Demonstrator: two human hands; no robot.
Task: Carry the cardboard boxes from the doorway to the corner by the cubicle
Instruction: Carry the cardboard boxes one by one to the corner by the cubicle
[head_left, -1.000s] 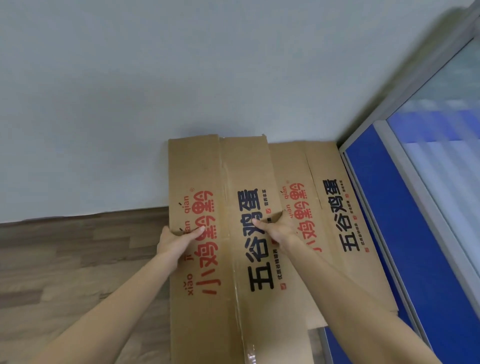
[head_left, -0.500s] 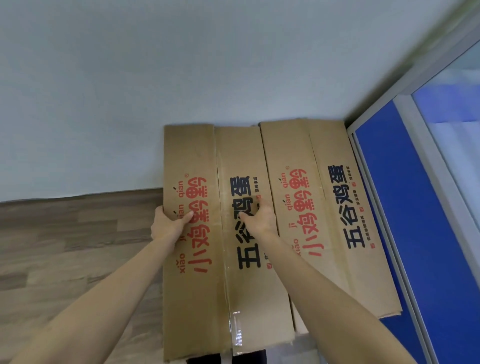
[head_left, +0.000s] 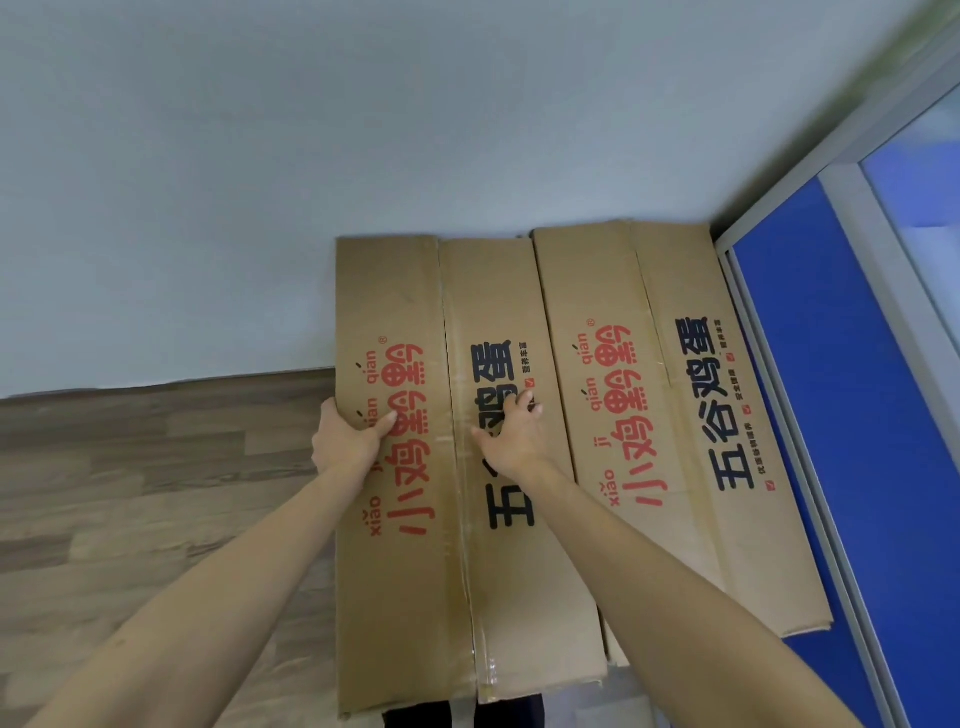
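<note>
Two flattened cardboard boxes with red and black print lean against the white wall in the corner. The front box (head_left: 410, 291) overlaps the left part of the rear box (head_left: 675, 312), which reaches the blue partition. My left hand (head_left: 348, 439) grips the front box's left edge, thumb on its face. My right hand (head_left: 511, 434) has its fingers hooked over the same box's right edge, thumb spread on the face. Both forearms reach up from the bottom of the view.
A blue cubicle partition (head_left: 852, 415) with a grey frame and a glass upper panel closes the right side. The white wall (head_left: 363, 130) stands behind. Wood-pattern floor (head_left: 130, 493) stretches to the left of the boxes.
The front box has risen upright and gone back flat toward the wall, its top edge now level with the rear box. Both hands stayed on it.
</note>
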